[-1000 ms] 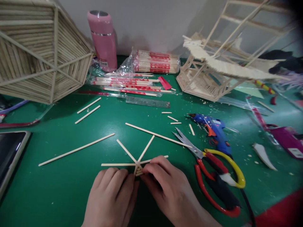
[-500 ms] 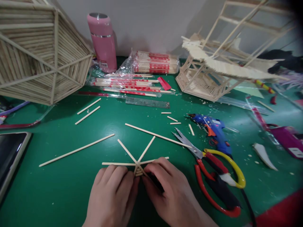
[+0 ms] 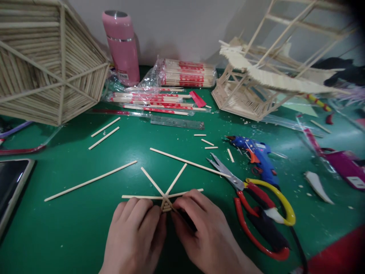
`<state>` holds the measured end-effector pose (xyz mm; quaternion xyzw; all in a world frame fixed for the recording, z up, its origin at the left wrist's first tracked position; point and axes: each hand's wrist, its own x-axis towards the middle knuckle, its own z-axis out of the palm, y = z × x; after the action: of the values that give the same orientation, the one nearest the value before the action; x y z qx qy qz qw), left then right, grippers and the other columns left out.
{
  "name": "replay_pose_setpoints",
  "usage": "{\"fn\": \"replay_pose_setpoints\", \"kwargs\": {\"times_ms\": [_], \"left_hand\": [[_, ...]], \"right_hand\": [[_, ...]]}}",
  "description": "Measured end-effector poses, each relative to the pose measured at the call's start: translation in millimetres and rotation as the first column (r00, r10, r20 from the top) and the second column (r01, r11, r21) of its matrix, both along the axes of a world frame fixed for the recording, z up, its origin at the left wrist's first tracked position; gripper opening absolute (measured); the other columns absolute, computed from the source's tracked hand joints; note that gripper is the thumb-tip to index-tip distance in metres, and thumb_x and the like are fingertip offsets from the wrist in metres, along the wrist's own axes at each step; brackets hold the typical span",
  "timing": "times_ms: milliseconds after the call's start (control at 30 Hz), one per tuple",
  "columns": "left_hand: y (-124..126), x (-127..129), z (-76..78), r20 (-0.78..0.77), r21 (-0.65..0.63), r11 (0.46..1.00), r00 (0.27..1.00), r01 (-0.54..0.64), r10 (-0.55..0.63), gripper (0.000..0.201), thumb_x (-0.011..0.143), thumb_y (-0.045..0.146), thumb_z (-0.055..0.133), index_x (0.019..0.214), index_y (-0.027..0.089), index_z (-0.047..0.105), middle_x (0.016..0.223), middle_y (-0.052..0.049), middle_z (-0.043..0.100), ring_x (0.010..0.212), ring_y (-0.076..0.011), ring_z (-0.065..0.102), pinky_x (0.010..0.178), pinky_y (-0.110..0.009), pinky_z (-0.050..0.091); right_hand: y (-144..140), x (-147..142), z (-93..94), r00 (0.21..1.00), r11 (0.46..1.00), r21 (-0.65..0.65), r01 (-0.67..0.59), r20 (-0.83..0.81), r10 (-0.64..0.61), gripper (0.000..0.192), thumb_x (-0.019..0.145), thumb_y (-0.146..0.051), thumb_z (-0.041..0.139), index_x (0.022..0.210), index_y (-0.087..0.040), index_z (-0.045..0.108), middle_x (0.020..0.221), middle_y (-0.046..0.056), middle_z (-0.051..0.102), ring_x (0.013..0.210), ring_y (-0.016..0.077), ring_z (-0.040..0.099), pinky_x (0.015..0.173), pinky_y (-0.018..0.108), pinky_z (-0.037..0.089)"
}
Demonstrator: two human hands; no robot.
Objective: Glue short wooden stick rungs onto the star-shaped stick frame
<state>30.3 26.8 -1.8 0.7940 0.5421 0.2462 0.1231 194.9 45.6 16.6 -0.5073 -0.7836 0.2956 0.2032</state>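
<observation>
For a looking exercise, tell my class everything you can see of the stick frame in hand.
The frame is of pale, slim sticks, apparently wood, meeting at one centre. Two spokes point forward, another left, another right; two more run back, short crosspieces between them. It looks roughly flat on the green table. The left hand and right hand touch it, hiding parts.

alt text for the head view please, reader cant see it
A person's left hand and right hand hold a small frame of wooden sticks fanning from one point, at a green table. Scissors and a blue glue gun lie to the right; a pink flask stands behind.
</observation>
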Motion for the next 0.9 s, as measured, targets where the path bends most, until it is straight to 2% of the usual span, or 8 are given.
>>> {"fn": "replay_pose_setpoints", "kwargs": {"times_ms": [533, 733, 900], "left_hand": [[0.7, 0.5, 3.7, -0.017, 0.046, 0.999, 1.000, -0.016, 0.017, 0.012, 0.083, 0.016, 0.048, 0.084, 0.020, 0.059, 0.076, -0.001, 0.059, 0.066, -0.0160, 0.052, 0.056, -0.029, 0.035], [1.5, 0.4, 3.1, -0.006, 0.053, 0.998, 0.999, 0.037, -0.037, 0.017, 0.081, 0.012, 0.048, 0.094, 0.019, 0.057, 0.083, -0.003, 0.060, 0.071, -0.0169, 0.053, 0.059, -0.030, 0.037], [-0.2, -0.8, 2.1, -0.020, 0.028, 0.998, 0.998, 0.062, -0.062, 0.017, 0.081, 0.011, 0.045, 0.088, 0.021, 0.056, 0.078, -0.002, 0.057, 0.068, -0.0171, 0.051, 0.055, -0.029, 0.037]], "right_hand": [[1.3, 1.0, 2.2, 1.000, 1.000, -0.009, -0.014, -0.008, 0.014, 0.014, 0.082, -0.012, 0.043, 0.080, -0.018, 0.056, 0.078, 0.004, 0.054, 0.071, 0.0172, 0.052, 0.060, 0.030, 0.043], [0.9, 0.8, 4.1, 1.000, 1.000, -0.023, -0.017, -0.006, 0.017, 0.014, 0.083, -0.011, 0.042, 0.078, -0.018, 0.053, 0.079, 0.005, 0.054, 0.071, 0.0175, 0.052, 0.061, 0.030, 0.043], [1.7, 1.5, 5.4, 1.000, 0.999, -0.034, -0.013, -0.006, 0.013, 0.013, 0.083, -0.012, 0.043, 0.078, -0.018, 0.054, 0.079, 0.005, 0.054, 0.071, 0.0172, 0.052, 0.060, 0.030, 0.043]]}}
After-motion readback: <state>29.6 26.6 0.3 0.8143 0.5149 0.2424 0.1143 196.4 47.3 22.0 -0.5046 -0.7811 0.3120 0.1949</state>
